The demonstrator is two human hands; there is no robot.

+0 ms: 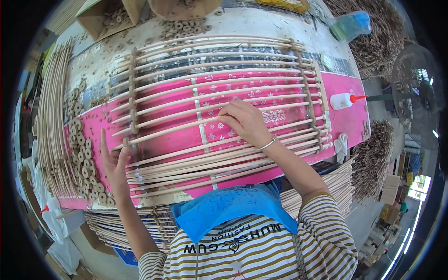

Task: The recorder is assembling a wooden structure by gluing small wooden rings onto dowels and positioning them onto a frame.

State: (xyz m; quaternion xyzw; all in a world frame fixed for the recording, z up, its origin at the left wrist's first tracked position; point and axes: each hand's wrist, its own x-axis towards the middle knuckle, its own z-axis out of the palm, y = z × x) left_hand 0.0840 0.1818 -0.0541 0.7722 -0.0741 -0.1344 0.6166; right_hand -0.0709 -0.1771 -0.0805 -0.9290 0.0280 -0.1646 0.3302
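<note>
A rack of pale wooden rods lies across the table, its rods running through a left crosspiece [132,91] and a right crosspiece [308,93] of brown rings. Over its middle, my right hand [247,122] is closed in a pinch on one wooden rod [175,128]. Near that rod's left end sits a small brown ring [126,142]. My left hand [115,170] is beside this end, index finger stretched out and thumb apart from it, close under the ring. Several loose-ended rods [186,170] lie nearer me, still within the right crosspiece.
Loose wooden rings [86,170] are heaped left, beside a stack of long rods [53,116]. More rings [184,29] lie at the far edge near a wooden box [109,21]. A white glue bottle [341,101] with a red tip lies right, near a fan [415,84].
</note>
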